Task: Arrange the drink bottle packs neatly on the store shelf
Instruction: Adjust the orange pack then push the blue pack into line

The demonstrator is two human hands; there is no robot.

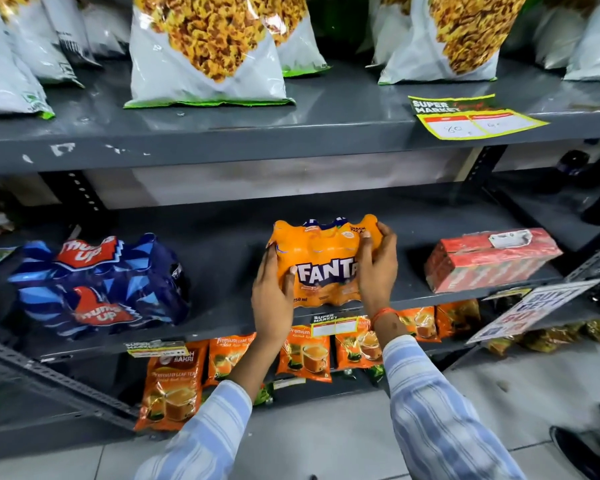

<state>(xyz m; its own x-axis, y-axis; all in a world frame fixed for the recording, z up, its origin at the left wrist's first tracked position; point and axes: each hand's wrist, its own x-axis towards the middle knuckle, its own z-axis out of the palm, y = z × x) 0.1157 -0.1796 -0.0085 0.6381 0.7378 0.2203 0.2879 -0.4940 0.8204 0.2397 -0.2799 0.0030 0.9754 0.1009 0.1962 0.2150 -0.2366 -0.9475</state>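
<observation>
Grey metal shelving (222, 133) — pale tiled floor (326, 445) below.

On the middle shelf (222, 244), the Fanta pack (321, 268) sits between the fingers (274, 268) of both hands. The Thums Up pack (97, 289) lies well left of them, the boxed pack (489, 259) right, tea pouches (303, 355) below.

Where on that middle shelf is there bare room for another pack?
Bare patches lie between the blue Thums Up pack and the orange Fanta pack, and between Fanta and the red pack. The snack-bag shelf above is crowded.
</observation>
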